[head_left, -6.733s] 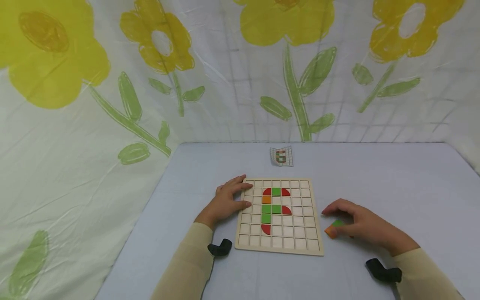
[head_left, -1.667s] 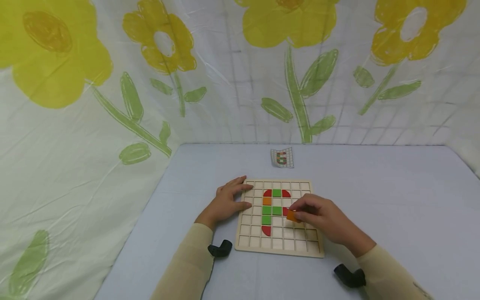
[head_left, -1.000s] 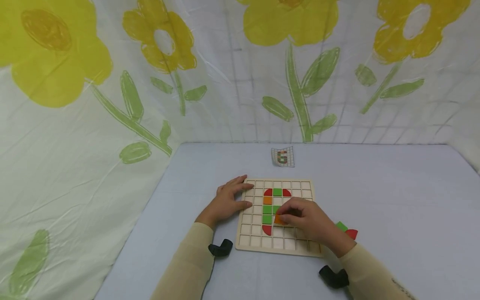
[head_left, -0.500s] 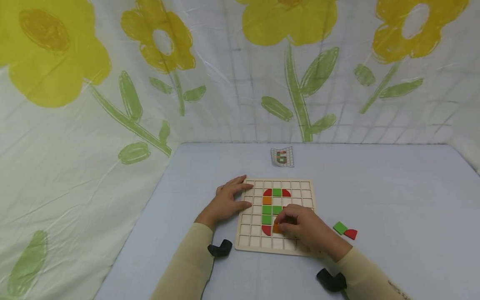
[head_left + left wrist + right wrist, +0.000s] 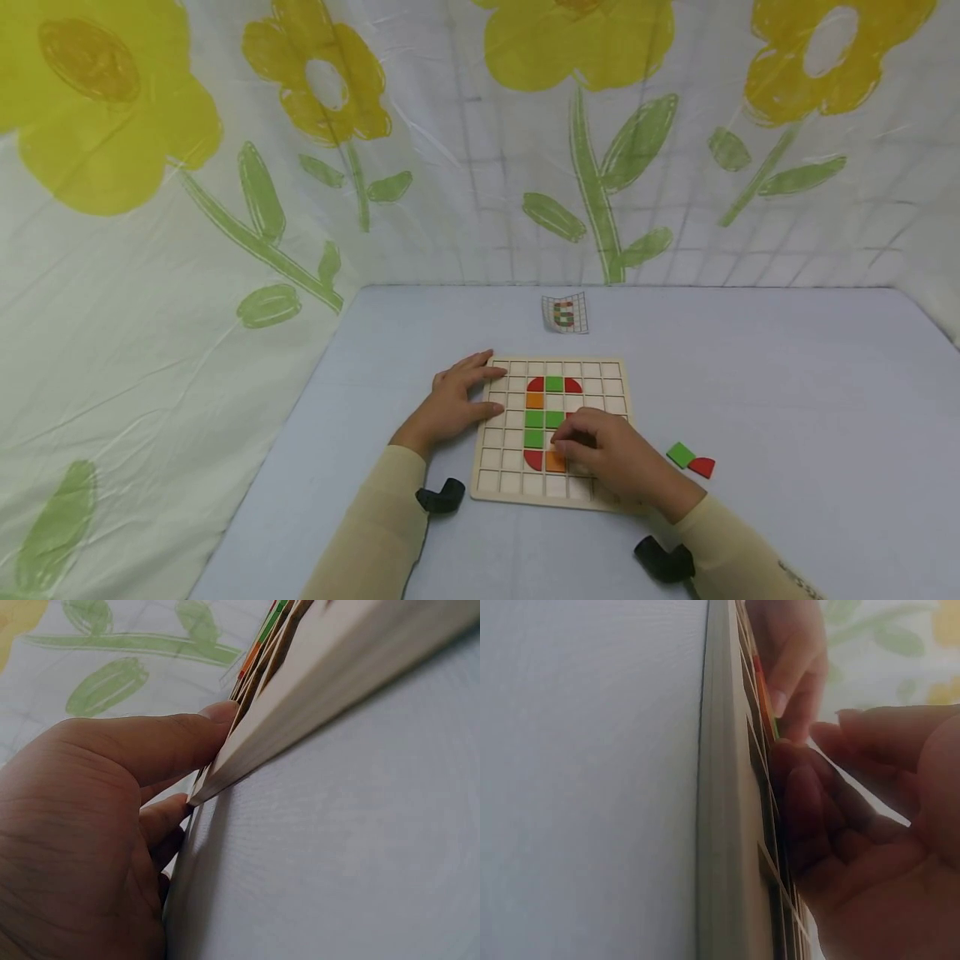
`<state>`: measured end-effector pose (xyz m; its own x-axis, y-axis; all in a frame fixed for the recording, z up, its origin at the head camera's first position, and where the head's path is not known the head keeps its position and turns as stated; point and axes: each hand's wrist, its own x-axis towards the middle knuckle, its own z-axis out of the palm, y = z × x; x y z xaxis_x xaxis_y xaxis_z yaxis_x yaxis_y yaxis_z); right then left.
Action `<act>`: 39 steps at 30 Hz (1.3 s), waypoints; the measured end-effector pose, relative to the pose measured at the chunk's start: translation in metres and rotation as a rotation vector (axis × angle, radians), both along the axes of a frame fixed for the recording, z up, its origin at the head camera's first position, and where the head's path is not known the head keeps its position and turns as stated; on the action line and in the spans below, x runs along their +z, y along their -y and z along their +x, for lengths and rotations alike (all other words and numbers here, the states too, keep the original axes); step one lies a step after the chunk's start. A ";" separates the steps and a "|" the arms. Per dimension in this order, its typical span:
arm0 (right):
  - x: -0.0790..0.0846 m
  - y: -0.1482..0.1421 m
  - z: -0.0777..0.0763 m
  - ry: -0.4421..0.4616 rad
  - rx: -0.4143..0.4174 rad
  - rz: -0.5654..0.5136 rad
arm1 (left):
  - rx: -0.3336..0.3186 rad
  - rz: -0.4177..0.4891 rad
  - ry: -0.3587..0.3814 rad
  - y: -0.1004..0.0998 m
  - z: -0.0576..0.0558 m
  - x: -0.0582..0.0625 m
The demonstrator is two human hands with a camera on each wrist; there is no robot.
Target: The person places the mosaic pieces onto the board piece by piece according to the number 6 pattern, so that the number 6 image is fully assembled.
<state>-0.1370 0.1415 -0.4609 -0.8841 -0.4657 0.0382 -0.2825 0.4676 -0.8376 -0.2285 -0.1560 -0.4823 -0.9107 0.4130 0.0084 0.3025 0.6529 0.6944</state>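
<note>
A wooden grid board [image 5: 606, 493] lies on the table with green, orange and red tiles set in its cells. My left hand [image 5: 447, 407] rests on the board's left edge, thumb and fingertips touching the rim; the left wrist view shows the thumb [image 5: 172, 746] against it. Over the board's lower middle, my right hand [image 5: 611, 450] has its fingers loosely bent. Just below its fingertips an orange square tile [image 5: 556, 462] lies in a cell beside a red quarter-round tile [image 5: 533, 459]. That hand partly hides another red tile [image 5: 569, 415] and the cells to the right.
To the right of the board, a green square tile [image 5: 681, 454] and a red quarter-round tile [image 5: 702, 467] lie on the table. A small printed pattern card [image 5: 566, 313] lies behind the board. A flowered curtain [image 5: 480, 167] hangs along the table's far side.
My right hand brought the orange tile from the right of the board, moved it left and down over the grid, and let it go in a lower cell. The left hand stayed put.
</note>
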 end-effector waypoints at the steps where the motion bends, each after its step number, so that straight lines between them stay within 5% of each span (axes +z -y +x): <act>1: 0.000 0.000 0.000 0.006 -0.001 -0.011 | 0.001 -0.002 -0.001 0.000 0.000 0.000; 29: 0.002 -0.006 0.001 0.147 0.034 -0.333 | 0.000 0.013 0.014 0.001 0.000 0.000; 39: 0.005 -0.015 0.004 0.129 0.020 -0.433 | 0.001 0.019 0.014 0.001 0.001 0.000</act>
<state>-0.1327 0.1566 -0.4554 -0.8856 -0.4478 0.1230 -0.1682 0.0624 -0.9838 -0.2275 -0.1570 -0.4825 -0.9110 0.4123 0.0036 0.2925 0.6400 0.7105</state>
